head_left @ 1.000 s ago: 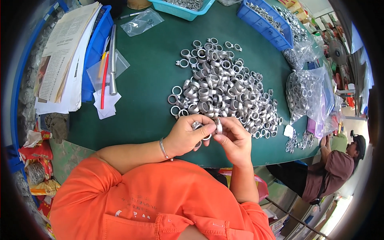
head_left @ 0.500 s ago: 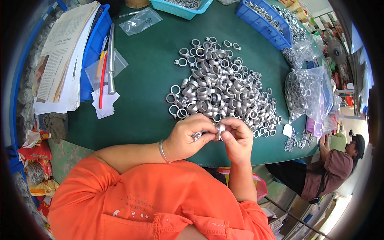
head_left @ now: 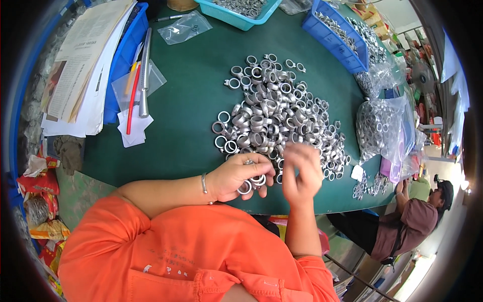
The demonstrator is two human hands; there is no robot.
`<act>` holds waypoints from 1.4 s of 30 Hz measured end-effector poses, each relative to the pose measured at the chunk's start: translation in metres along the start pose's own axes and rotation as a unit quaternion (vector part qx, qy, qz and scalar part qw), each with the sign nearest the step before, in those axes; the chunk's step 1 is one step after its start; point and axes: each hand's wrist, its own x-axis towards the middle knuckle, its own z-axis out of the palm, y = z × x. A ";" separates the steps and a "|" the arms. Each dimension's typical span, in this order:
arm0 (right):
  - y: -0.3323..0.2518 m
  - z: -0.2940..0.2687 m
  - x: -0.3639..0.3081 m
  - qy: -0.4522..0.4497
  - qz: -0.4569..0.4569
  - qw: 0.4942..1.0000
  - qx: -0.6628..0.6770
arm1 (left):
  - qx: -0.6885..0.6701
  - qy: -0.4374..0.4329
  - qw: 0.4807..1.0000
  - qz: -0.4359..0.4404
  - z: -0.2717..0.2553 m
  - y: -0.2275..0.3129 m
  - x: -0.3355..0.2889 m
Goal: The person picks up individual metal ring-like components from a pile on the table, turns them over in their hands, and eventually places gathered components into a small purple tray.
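Note:
Several silver metal rings lie in my left hand, curled around them with the palm partly turned up. One more ring shows at the top, by the thumb. Just to the right, my right hand hangs at the near edge of a big heap of silver rings. Motion smears its fingers, so whether it holds a ring cannot be made out. The heap spreads over the green table, with a few loose rings around its rim.
Papers, a blue bin, a red pen and a metal rod lie at left. A turquoise basket and blue crate of metal parts stand at the back. Ring-filled plastic bags line the right; a co-worker stands beyond.
My hands, earlier together at one ring, have come apart. The left turned palm up, showing the rings in it; the right moved slightly right. The whole view shifted a little.

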 end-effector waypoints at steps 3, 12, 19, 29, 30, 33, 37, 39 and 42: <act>0.034 0.024 0.011 -0.007 0.078 0.982 -0.170 | 0.004 -0.001 1.000 0.023 -0.001 -0.001 0.002; 0.044 0.022 0.036 -0.077 0.041 0.959 -0.270 | 0.064 0.012 0.995 0.078 -0.002 -0.001 0.001; 0.009 0.000 0.010 0.001 0.386 0.880 0.277 | 0.133 0.051 0.977 0.157 0.001 -0.003 0.002; -0.008 0.003 -0.018 -0.066 0.345 0.887 0.299 | 0.173 0.057 0.966 0.186 0.003 -0.003 0.001; -0.007 0.004 -0.020 -0.070 0.306 0.917 0.247 | 0.184 0.063 0.964 0.183 0.004 -0.003 0.000; -0.009 0.002 -0.016 -0.066 0.207 0.964 0.156 | 0.273 0.076 0.942 0.183 0.003 -0.001 -0.002; -0.005 0.000 -0.024 -0.017 0.346 0.888 0.303 | 0.347 0.067 0.881 0.315 0.008 -0.001 0.000; -0.005 -0.006 -0.022 -0.013 0.428 0.821 0.378 | 0.405 0.061 0.839 0.358 0.004 -0.002 0.001; -0.008 -0.012 -0.023 -0.072 0.445 0.786 0.422 | 0.455 0.038 0.797 0.395 -0.002 -0.005 0.004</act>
